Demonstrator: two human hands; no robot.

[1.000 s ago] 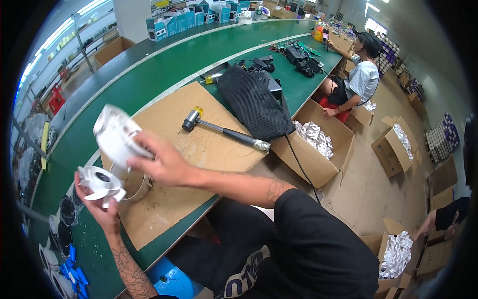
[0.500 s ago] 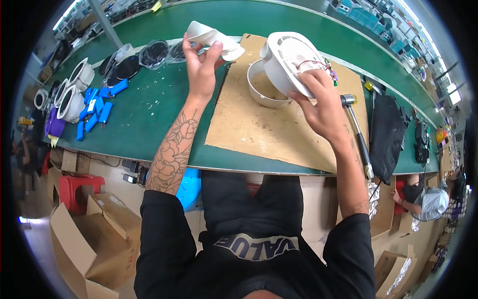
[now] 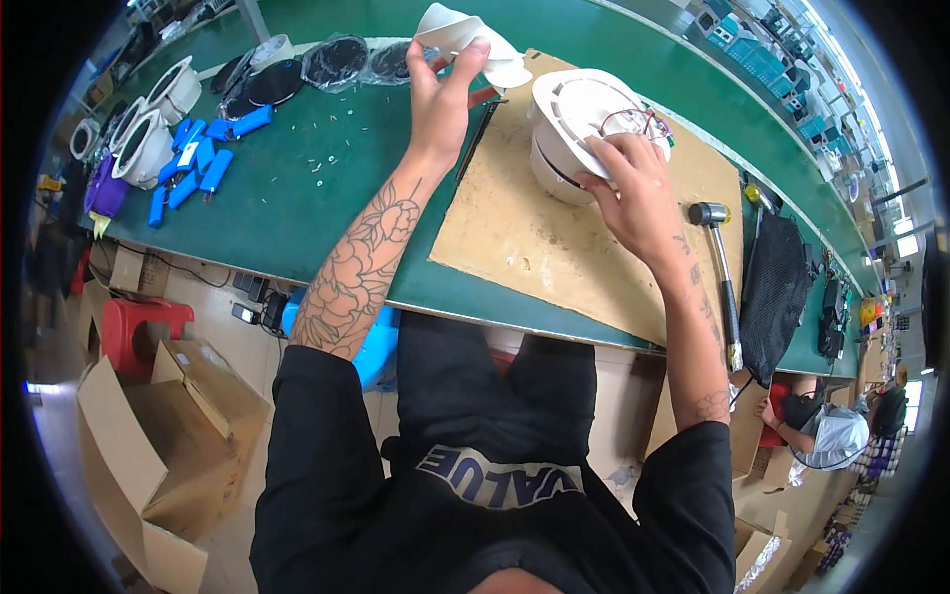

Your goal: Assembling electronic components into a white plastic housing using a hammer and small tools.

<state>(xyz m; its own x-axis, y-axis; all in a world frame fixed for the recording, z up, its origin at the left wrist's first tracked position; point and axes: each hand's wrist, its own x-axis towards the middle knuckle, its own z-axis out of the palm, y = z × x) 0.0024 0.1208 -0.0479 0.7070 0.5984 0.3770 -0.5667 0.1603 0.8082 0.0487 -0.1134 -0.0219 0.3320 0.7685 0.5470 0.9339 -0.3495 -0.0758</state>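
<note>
At the middle of the bench [image 3: 287, 213], the housing [image 3: 579, 104] — round, white, shallow-bowled — stands over a cardboard sheet [image 3: 515, 233], tilted, just above or on a white ring [image 3: 556, 180]; a dark gap shows between the two on the near side, and whether it bears on the ring I can't tell. Right hand [image 3: 635, 193] grasps the housing by its near right rim, fingers over the edge, thumb against the outer wall. Left hand [image 3: 442, 107] pinches the fan [image 3: 457, 32] up beyond the sheet's far left corner, thumb on the near face, other fingers curled behind, clear of the bench. Both look like moulded plastic: light, stiff, smooth enough to slip a bit in dry fingers. Fan blades are thin and likely the fragile bit — better taken near the hub than by a blade tip. Housing should be sturdy at the rim, so rim or outer wall is the place to hold; the wires [image 3: 633, 117] and small green board at its right edge look delicate, fingers best kept off them. Hammer [image 3: 725, 277] lies to the right, beside a black mesh bag [image 3: 774, 307]. Off left: blue cells [image 3: 203, 158] in a loose heap, white shells [image 3: 144, 150] next to them, dark discs [image 3: 272, 84] behind.
</note>
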